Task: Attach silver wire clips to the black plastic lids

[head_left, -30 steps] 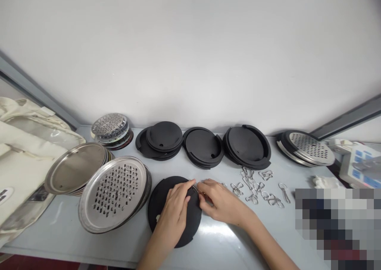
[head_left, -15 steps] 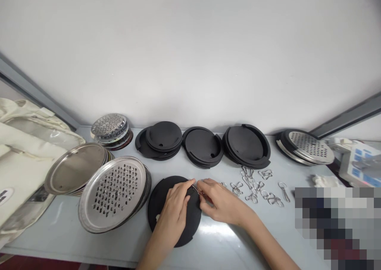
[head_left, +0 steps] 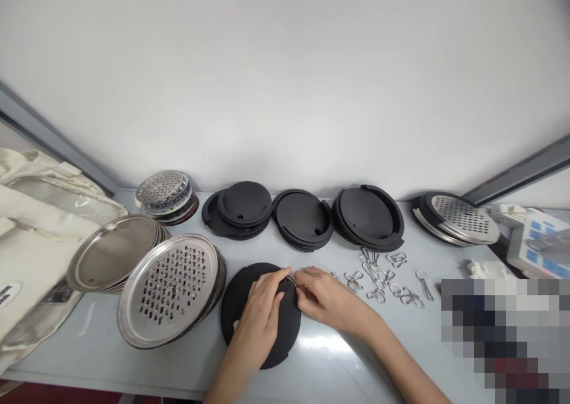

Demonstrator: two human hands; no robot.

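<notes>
A round black plastic disc (head_left: 278, 350) lies at the table's front, with a small light spot on its left part. Across it rests my left hand (head_left: 258, 315), its fingers bent over the disc and reaching its upper right edge. There, a small metal spring clip (head_left: 291, 280) shows between the two hands. My right hand (head_left: 327, 300) pinches this clip between thumb and fingers; its far end is hidden by the fingers. To the right lie several loose wire clips with rings (head_left: 376, 279).
Left of the disc stand a stack of round metal graters (head_left: 171, 291) and a stack of plain metal discs (head_left: 113, 252). Black disc stacks (head_left: 303, 217) line the wall. Smaller graters (head_left: 164, 190) sit back left, another stack (head_left: 465, 220) back right. A cream bag (head_left: 40, 249) lies left.
My hands stay almost still at the disc's edge. The right fingers have shifted very slightly around the clip.
</notes>
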